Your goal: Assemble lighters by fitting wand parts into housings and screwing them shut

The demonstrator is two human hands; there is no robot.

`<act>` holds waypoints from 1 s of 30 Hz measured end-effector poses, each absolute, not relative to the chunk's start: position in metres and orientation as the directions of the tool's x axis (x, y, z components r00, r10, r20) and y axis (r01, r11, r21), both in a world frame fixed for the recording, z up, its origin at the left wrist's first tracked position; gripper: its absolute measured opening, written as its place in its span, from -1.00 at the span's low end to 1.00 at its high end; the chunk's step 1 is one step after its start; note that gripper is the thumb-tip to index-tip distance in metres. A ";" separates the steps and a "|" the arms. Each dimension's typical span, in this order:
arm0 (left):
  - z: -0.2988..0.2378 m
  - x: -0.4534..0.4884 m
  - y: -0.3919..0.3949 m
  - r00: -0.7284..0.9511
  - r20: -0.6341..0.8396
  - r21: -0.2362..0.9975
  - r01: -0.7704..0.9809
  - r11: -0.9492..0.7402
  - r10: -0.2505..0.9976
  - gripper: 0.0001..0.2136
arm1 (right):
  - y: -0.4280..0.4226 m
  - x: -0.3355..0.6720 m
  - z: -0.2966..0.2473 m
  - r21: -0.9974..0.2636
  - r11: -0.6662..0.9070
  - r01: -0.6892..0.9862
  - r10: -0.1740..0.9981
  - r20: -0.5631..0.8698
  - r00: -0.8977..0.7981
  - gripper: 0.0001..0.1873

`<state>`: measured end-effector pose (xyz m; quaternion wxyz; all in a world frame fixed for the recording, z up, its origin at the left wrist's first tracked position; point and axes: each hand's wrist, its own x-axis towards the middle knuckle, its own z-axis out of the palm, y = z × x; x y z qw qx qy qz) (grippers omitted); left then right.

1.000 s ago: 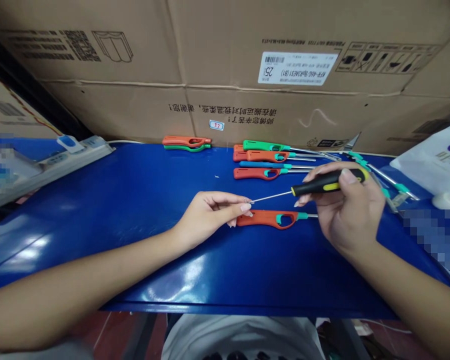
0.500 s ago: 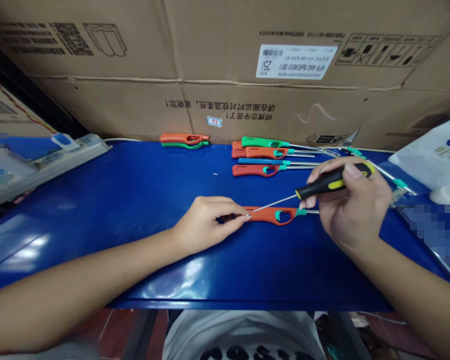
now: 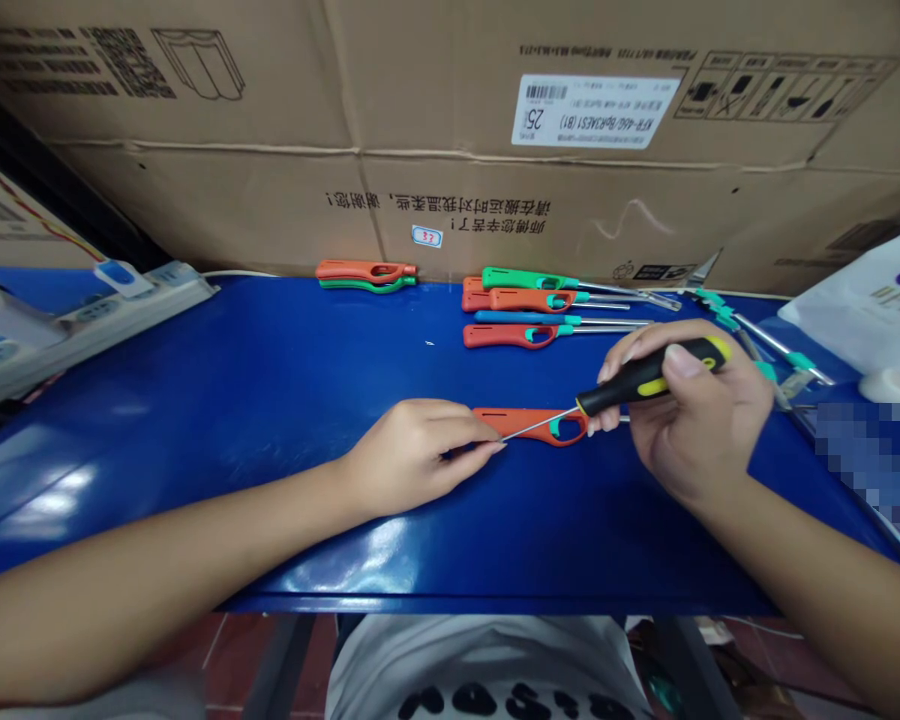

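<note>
My right hand (image 3: pixel 694 410) is wrapped round the black and yellow handle of a screwdriver (image 3: pixel 630 385), whose thin shaft slants down to the left. The shaft's tip meets the pinched thumb and forefinger of my left hand (image 3: pixel 420 450). Whatever those fingertips pinch is too small to make out. Beneath the shaft, an orange gas lighter (image 3: pixel 532 424) with a teal trigger lies flat on the blue table (image 3: pixel 285 370). My left fingers cover its handle end at the left; my right fingers partly hide its metal tube.
Behind lie several long lighters (image 3: pixel 525 335) in red, orange, green and blue. Orange and green handle shells (image 3: pixel 364 270) sit further left. Metal tubes with teal ends (image 3: pixel 765 345) and a white bag (image 3: pixel 870 300) are at right, a power strip (image 3: pixel 157 295) at left. A cardboard box (image 3: pixel 450 170) walls the back.
My right hand has moved slightly left and down with the screwdriver, bringing its tip to my left fingertips. My left hand keeps its pinch, and the view has tilted slightly.
</note>
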<state>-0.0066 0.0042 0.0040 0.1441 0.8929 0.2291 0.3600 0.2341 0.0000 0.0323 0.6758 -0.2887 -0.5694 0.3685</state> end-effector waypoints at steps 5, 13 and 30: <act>0.004 -0.006 0.005 0.626 0.582 0.435 0.300 -0.849 0.519 -0.91 | 0.001 0.236 0.033 -0.793 0.577 -0.195 0.815 0.575 0.073 -0.89; 0.003 -0.006 0.004 0.615 0.573 0.468 0.297 -0.832 0.542 -0.90 | 0.001 0.235 0.033 -0.781 0.597 -0.185 0.801 0.595 0.070 -0.88; 0.007 -0.005 0.002 0.551 0.558 0.571 0.288 -0.769 0.621 -0.92 | 0.002 0.233 0.035 -0.773 0.614 -0.159 0.789 0.604 0.112 -0.88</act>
